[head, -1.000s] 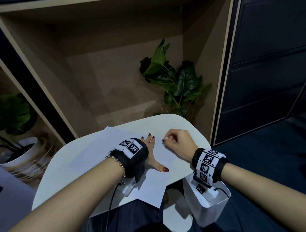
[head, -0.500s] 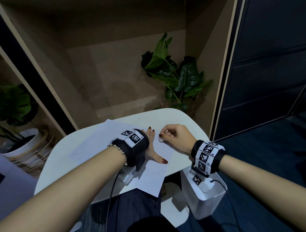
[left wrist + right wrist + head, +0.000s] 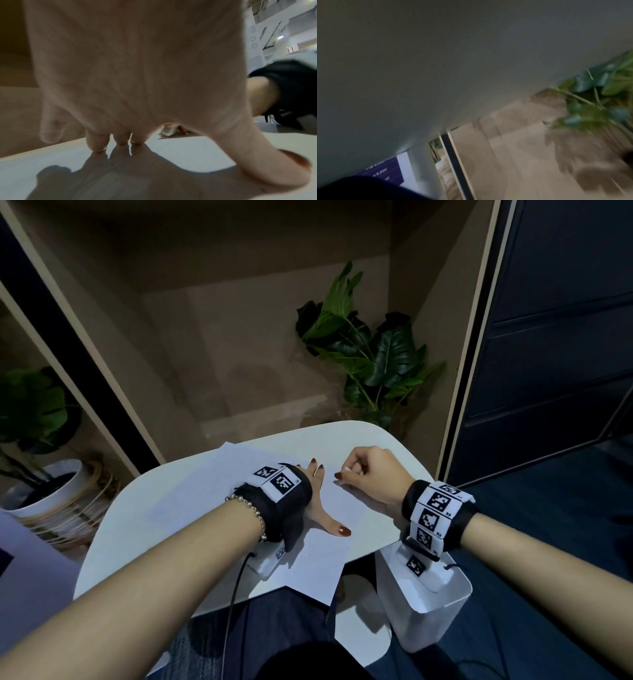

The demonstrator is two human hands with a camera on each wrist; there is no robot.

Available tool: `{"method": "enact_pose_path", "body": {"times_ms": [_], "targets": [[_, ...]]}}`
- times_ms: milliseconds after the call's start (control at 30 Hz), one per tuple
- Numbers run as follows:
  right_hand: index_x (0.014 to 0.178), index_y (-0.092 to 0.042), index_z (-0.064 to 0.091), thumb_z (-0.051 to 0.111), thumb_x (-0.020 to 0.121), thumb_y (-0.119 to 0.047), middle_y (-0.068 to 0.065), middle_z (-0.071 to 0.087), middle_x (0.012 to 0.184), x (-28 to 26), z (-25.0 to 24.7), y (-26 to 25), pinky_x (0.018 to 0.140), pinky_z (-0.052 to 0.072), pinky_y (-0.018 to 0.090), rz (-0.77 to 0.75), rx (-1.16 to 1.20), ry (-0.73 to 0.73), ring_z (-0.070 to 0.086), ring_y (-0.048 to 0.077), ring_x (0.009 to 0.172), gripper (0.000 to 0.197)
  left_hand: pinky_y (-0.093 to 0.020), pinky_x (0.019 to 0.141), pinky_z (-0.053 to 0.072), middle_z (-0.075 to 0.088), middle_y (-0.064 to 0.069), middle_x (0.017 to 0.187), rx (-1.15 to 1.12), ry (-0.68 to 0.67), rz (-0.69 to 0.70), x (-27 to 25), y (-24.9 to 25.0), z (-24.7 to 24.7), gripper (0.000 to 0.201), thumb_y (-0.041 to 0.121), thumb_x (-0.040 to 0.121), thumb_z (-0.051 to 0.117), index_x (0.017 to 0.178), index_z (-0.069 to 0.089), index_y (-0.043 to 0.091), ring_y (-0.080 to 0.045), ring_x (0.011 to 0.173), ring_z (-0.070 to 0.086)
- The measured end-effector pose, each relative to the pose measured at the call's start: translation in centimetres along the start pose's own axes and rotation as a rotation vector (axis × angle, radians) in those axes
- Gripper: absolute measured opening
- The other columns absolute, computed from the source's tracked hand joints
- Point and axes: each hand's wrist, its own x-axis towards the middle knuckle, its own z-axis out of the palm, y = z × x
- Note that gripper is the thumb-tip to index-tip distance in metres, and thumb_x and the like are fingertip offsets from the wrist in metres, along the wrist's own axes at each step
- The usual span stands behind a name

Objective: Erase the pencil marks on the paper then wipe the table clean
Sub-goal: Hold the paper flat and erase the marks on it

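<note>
The paper (image 3: 219, 501) lies flat on the white table (image 3: 363, 436), its near corner overhanging the table's near edge. The left hand (image 3: 317, 491) rests on the sheet with fingers (image 3: 97, 140) straight and thumb spread, pressing it down. The right hand (image 3: 373, 474) sits at the sheet's right edge, fingers curled, pinching a small white eraser (image 3: 346, 470) against the paper.

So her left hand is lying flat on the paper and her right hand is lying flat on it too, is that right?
Not quite. The left hand does lie flat on the paper, but the right hand is curled, pinching a small white eraser at its fingertips. The head view shows this.
</note>
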Motion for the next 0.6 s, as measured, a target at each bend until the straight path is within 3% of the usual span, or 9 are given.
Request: {"method": "enact_pose_path", "body": {"times_ms": [67, 167, 233, 367, 467, 600], "targets": [[0.083, -0.010, 0.068, 0.074, 0.087, -0.023, 0.005, 0.072, 0.073, 0.1, -1.0, -0.8, 0.062, 0.049, 0.024, 0.001, 0.013, -0.061, 0.064, 0.012, 0.065, 0.015, -0.052, 0.119, 0.009, -0.022, -0.004, 0.161, 0.003, -0.007, -0.003, 0.2, -0.1, -0.1, 0.137, 0.091, 0.061, 0.055, 0.154, -0.017, 0.021, -0.031, 0.151, -0.004], [0.083, -0.008, 0.068, 0.072, 0.088, -0.020, 0.006, 0.073, 0.069, 0.2, -2.7, -2.5, 0.051, 0.044, 0.019, -0.030, 0.005, -0.177, 0.058, 0.008, 0.048, 0.014, -0.051, 0.119, 0.011, -0.022, -0.004, 0.161, 0.006, -0.005, 0.004, 0.1, -0.1, -0.1, 0.137, 0.091, 0.061, 0.055, 0.154, -0.017, 0.021, -0.031, 0.151, -0.003], [0.082, -0.011, 0.068, 0.072, 0.087, -0.021, 0.003, 0.072, 0.067, 0.3, -3.5, -3.2, 0.052, 0.045, 0.020, -0.065, -0.095, -0.164, 0.058, 0.006, 0.047, 0.011, -0.050, 0.119, 0.013, -0.022, -0.003, 0.161, 0.003, 0.009, 0.004, -0.1, 0.0, -0.1, 0.137, 0.090, 0.061, 0.056, 0.154, -0.017, 0.021, -0.030, 0.151, -0.001], [0.082, -0.014, 0.066, 0.072, 0.083, -0.022, 0.000, 0.071, 0.067, 0.5, -3.7, -2.2, 0.063, 0.050, 0.027, -0.072, -0.229, -0.070, 0.066, 0.012, 0.060, 0.010, -0.052, 0.118, 0.013, -0.022, -0.003, 0.161, 0.004, 0.014, 0.013, -0.2, 0.0, -0.1, 0.136, 0.090, 0.062, 0.056, 0.154, -0.016, 0.021, -0.031, 0.151, -0.002], [0.085, -0.014, 0.064, 0.070, 0.085, -0.025, 0.001, 0.071, 0.076, 0.6, -3.2, -2.0, 0.071, 0.052, 0.034, -0.074, -0.319, -0.157, 0.064, 0.018, 0.071, 0.012, -0.052, 0.119, 0.011, -0.022, -0.004, 0.161, 0.002, 0.015, 0.014, -0.3, 0.1, -0.2, 0.136, 0.089, 0.063, 0.056, 0.154, -0.017, 0.021, -0.032, 0.151, -0.003], [0.095, -0.014, 0.064, 0.062, 0.091, -0.024, 0.000, 0.061, 0.081, 1.0, -2.4, -3.9, 0.070, 0.040, 0.028, -0.165, -0.532, -0.288, 0.053, 0.020, 0.079, 0.011, -0.051, 0.118, 0.014, -0.021, -0.005, 0.162, 0.027, 0.016, 0.013, -0.4, 0.3, -0.4, 0.134, 0.088, 0.065, 0.055, 0.154, -0.017, 0.019, -0.032, 0.151, -0.002]]}}
